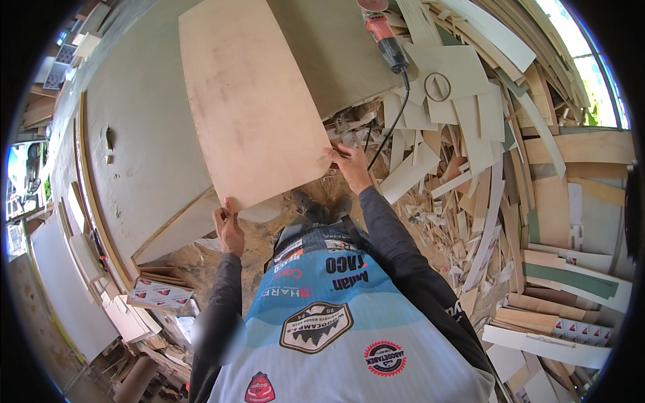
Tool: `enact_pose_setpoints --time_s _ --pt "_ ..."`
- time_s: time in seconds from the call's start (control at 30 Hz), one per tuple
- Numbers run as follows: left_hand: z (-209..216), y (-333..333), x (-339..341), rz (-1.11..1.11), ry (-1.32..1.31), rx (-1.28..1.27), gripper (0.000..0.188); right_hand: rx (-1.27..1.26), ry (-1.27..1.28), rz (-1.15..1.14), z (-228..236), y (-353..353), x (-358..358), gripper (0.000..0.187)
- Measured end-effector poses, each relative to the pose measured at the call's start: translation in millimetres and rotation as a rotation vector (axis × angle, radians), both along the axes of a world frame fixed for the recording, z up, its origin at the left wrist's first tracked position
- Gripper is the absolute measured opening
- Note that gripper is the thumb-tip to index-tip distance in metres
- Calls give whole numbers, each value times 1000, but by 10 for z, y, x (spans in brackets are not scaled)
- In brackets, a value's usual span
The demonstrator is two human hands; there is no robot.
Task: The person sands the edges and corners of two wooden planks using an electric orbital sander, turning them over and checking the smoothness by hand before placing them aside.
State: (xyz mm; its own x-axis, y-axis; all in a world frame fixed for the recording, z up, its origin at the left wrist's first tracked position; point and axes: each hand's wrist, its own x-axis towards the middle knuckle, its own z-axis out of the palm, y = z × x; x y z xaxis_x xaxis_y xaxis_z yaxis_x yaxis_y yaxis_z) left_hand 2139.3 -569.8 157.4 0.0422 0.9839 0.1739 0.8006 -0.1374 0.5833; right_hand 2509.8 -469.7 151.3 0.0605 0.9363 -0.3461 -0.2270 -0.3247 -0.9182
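The left hand pinched the near left corner of a pale plywood sheet, thumb on the upper face. The right hand gripped the same sheet on its right edge, close to the near right corner, thumb also on top. The sheet ran forward from both hands, its near edge spanning between them and jutting past the edge of the broad grey-green surface beneath; whether its far part rested flat there could not be told.

The widest room for moving lay ahead and to the left of the left hand, where that surface stretched out to a long wooden strip, with a small dark object on the way. Room was tighter by the right hand: a heap of board offcuts began just beyond it, and a black cord hung near, leading up to a red and black power tool well ahead of that hand, apart from the sheet's right edge. Between and below the hands, the person's shoes stood on a dusty floor.
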Motion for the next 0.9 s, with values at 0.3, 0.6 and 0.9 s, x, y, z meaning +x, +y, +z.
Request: enact_pose_setpoints --time_s 0.3,0.6,0.9 --pt "84 47 99 -38 92 52 69 165 -196 -105 -173 -19 -27 52" --pt "33 91 -57 -10 89 53 63 175 -212 -153 -71 -39 -128 41" --pt "28 86 -15 11 48 83 64 128 -77 -257 -147 -69 -191 42"
